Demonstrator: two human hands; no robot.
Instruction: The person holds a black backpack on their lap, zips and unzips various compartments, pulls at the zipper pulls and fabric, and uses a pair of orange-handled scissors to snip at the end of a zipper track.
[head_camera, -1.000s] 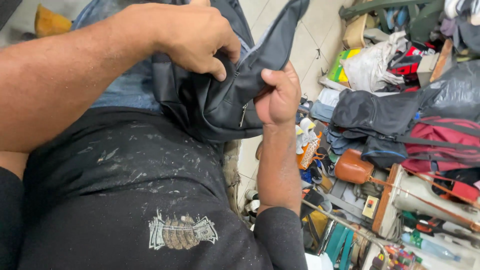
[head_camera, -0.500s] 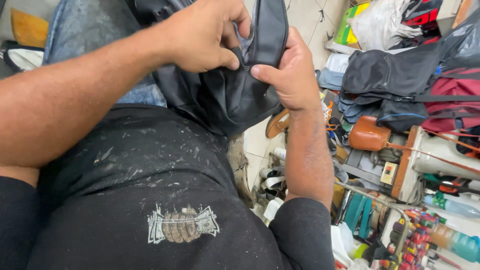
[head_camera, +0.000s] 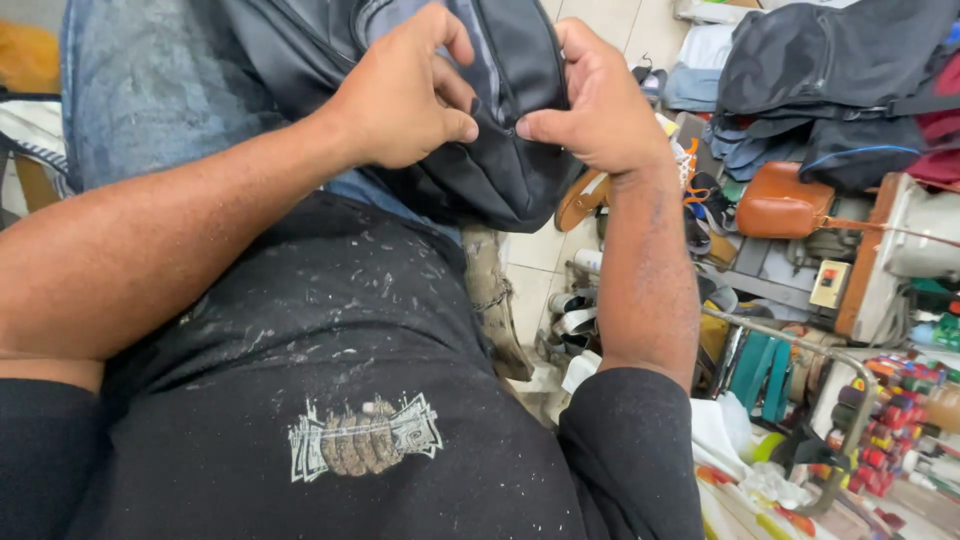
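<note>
Head view: Your left hand (head_camera: 400, 95) and right hand (head_camera: 590, 95) both grip the black bag (head_camera: 500, 150), which rests on your lap at the top centre of the frame. The left thumb and forefinger pinch a fold of the bag's fabric; the right thumb presses the same fold from the opposite side, the two thumbs almost touching. Both hands are closed on the bag, none of the fingers spread wide. Your left forearm crosses the frame from the lower left and covers part of the blue jeans (head_camera: 150, 90) and of the bag's near edge. Your black shirt (head_camera: 330, 350), flecked with pale lint, fills the lower half and hides whatever lies beneath it.

To the right, on the floor, note a dense clutter: a brown leather handbag (head_camera: 780, 205) just beside a pile of dark bags (head_camera: 830, 70), a tan sandal (head_camera: 585, 200) directly under your right wrist, and rows of coloured thread spools (head_camera: 890, 420) at the lower right edge. A worn strap (head_camera: 490, 300) hangs below the bag, close to your right forearm.
</note>
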